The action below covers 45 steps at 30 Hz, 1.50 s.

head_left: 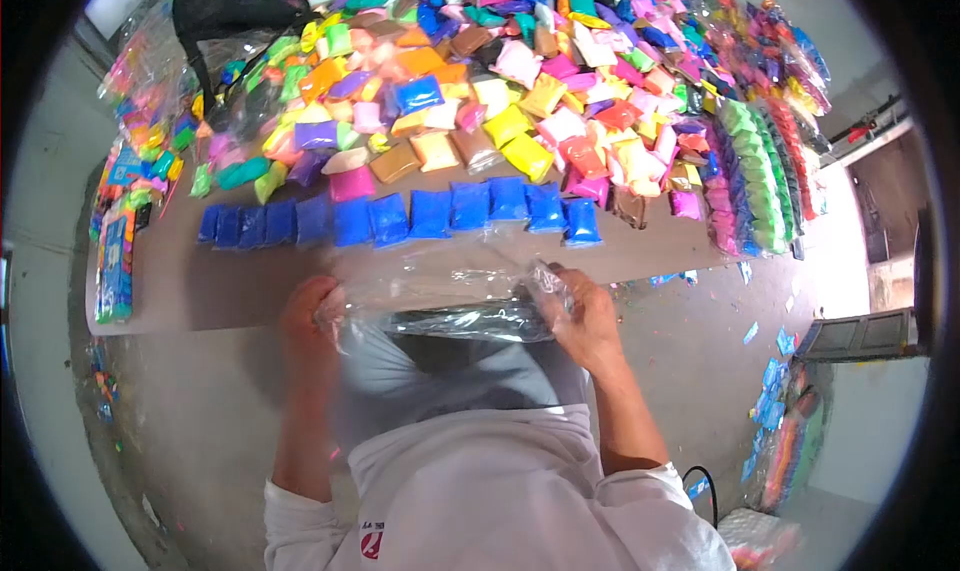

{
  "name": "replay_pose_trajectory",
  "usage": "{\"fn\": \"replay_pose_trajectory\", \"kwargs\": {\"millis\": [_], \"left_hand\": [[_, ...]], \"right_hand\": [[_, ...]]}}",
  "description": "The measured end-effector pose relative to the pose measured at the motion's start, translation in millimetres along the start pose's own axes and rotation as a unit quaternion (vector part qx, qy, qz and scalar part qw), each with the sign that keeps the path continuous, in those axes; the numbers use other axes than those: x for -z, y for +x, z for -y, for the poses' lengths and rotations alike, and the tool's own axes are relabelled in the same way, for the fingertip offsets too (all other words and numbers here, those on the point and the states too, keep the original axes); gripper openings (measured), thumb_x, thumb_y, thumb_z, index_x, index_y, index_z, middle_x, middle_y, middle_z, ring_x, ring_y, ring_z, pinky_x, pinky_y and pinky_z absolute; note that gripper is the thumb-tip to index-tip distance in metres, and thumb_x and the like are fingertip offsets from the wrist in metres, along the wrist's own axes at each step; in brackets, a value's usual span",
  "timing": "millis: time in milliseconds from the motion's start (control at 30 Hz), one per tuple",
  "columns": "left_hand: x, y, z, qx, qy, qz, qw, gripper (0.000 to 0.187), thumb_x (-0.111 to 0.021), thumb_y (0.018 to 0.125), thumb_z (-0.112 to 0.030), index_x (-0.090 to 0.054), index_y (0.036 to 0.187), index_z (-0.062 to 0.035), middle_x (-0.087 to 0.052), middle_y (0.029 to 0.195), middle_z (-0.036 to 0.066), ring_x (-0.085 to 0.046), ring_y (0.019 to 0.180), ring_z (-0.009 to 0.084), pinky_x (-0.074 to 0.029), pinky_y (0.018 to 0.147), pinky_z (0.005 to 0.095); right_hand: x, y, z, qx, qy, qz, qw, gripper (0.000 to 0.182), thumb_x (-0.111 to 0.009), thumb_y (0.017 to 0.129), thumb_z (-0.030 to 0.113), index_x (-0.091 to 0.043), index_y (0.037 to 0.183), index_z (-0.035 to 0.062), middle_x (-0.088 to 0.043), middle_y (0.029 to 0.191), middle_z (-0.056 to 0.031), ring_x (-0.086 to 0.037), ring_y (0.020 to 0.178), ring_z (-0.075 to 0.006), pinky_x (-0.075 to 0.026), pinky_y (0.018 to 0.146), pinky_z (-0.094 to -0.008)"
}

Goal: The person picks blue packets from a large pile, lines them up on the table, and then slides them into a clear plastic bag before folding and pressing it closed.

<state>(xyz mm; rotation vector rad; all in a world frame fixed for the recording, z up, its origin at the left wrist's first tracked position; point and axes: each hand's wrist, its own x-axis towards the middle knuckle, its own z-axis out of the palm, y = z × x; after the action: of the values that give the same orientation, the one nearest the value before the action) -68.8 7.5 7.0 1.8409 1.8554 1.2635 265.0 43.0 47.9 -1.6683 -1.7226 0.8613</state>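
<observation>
A clear plastic bag point(440, 289) stretches between my two hands at the table's front edge. My left hand point(312, 316) is closed on the bag's left side, slightly blurred. On the other side my right hand point(585, 321) grips the bunched right edge of the plastic. Just beyond the bag, a row of small blue packets point(431, 214) lies side by side across the table. I see nothing inside the bag; its lower part hangs over my lap.
A big heap of multicoloured packets point(440, 101) covers the back of the table point(200, 291). Long bags of packets point(752, 176) stand at the right. A black bag point(235, 11) lies at the back left, and a packaged set point(116, 266) sits near the left edge. Blue wrappers point(770, 396) litter the floor.
</observation>
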Motion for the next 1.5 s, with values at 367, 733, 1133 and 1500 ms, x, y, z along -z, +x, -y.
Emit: {"fn": "replay_pose_trajectory", "kwargs": {"millis": [367,733,1133,1500], "left_hand": [[11.4,-0.8,11.4,0.138,-0.084,0.085,0.983,0.023,-0.062,0.095,-0.021,-0.066,0.102,0.0007,-0.065,0.098,0.005,-0.059,0.084,0.0115,-0.047,0.073,0.0259],[9.1,0.2,3.1,0.15,-0.09,0.065,0.982,0.027,-0.062,0.093,-0.025,-0.067,0.097,0.0018,-0.065,0.09,0.007,-0.059,0.087,0.0175,-0.046,0.08,0.0315],[7.4,-0.2,1.6,0.163,-0.068,0.067,0.982,0.031,-0.063,0.093,-0.029,-0.069,0.102,0.0,-0.065,0.095,0.009,-0.06,0.086,0.0184,-0.047,0.077,0.032],[4.2,-1.8,10.9,0.163,-0.089,0.06,0.981,0.03,-0.065,0.093,-0.029,-0.066,0.101,-0.0007,-0.061,0.086,0.005,-0.056,0.079,0.0124,-0.044,0.069,0.0278]], "right_hand": [[45.0,58.7,-32.7,0.238,-0.184,-0.036,0.953,0.054,-0.068,0.073,0.005,-0.057,0.126,0.0079,-0.049,0.138,-0.0154,-0.052,0.114,-0.0374,-0.044,0.099,-0.0442],[35.0,77.0,-66.2,0.294,-0.147,-0.156,0.931,0.039,-0.069,0.076,0.008,-0.059,0.114,0.0015,-0.061,0.117,-0.0184,-0.06,0.102,-0.0349,-0.051,0.087,-0.0433],[25.1,111.4,-18.7,0.354,-0.256,0.07,0.897,0.055,-0.073,0.079,0.02,-0.052,0.129,0.0078,-0.05,0.136,-0.0178,-0.057,0.108,-0.0381,-0.048,0.094,-0.0439],[33.6,102.9,0.3,0.138,-0.105,0.063,0.983,0.044,-0.066,0.071,0.013,-0.063,0.114,0.0037,-0.068,0.09,-0.017,-0.065,0.071,-0.0316,-0.054,0.067,-0.0384]]}}
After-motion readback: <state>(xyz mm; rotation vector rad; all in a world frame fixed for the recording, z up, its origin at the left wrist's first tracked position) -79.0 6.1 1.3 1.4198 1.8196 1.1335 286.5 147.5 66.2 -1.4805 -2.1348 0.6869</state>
